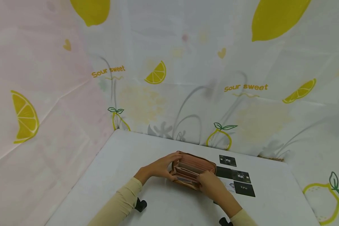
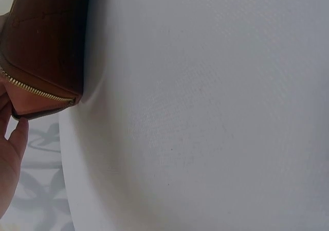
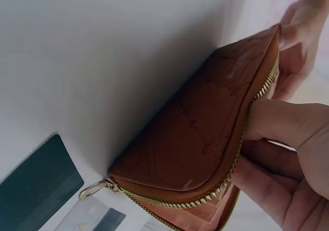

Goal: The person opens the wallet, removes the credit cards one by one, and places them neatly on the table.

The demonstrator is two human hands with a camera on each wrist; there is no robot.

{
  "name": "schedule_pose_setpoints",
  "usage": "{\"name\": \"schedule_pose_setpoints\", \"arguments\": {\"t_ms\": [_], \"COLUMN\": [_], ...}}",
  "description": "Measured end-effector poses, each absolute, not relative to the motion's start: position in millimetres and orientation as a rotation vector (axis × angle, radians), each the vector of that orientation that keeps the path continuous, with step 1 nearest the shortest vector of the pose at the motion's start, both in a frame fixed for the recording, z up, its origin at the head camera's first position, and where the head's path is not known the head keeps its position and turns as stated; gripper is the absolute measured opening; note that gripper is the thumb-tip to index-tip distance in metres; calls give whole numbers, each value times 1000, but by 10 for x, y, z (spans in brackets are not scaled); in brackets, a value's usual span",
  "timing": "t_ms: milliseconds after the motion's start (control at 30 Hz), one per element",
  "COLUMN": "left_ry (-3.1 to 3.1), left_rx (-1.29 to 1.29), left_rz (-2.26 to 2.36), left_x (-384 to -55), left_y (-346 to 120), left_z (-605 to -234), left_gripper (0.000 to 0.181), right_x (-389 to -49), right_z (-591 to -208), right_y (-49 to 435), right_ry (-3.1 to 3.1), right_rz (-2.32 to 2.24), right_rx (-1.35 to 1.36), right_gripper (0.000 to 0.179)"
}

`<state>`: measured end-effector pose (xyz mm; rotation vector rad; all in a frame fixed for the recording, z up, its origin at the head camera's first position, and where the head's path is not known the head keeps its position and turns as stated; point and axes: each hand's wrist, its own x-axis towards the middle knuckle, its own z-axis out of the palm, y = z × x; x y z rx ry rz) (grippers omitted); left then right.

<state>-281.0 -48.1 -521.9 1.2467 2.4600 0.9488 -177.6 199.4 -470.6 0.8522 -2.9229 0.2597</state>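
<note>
A brown zip-around wallet (image 1: 192, 160) stands unzipped on the white table, its pink-brown lining and dividers facing up. At its left end my left hand (image 1: 160, 166) grips it, thumb on the near edge and fingers on the far edge. My right hand (image 1: 213, 185) is at the right end. In the right wrist view, the right thumb and bent fingers (image 3: 270, 192) reach in past the gold zipper; their tips are hidden, so what they touch inside cannot be seen. The left wrist view shows the wallet's outer side (image 2: 43, 40) and open zipper corner.
Right of the wallet lie several cards: a black Vip card (image 1: 227, 160) at the back, another Vip card (image 1: 241, 176), a dark card (image 1: 244, 189) in front and a whitish card (image 1: 228, 184). Lemon-printed cloth (image 1: 183, 103) walls the table's back and sides.
</note>
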Motion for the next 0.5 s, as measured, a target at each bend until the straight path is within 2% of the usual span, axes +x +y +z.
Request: {"name": "schedule_pose_setpoints", "arguments": {"t_ms": [500], "left_ry": [2463], "left_rx": [1233], "left_rz": [931], "left_x": [-2808], "left_y": [-463], "left_z": [-5221], "left_gripper": [97], "right_x": [-1771], "right_z": [-4752], "right_y": [1944], "right_ry": [-2924], "right_rz": [-13], "right_rx": [755], "right_gripper": [27]}}
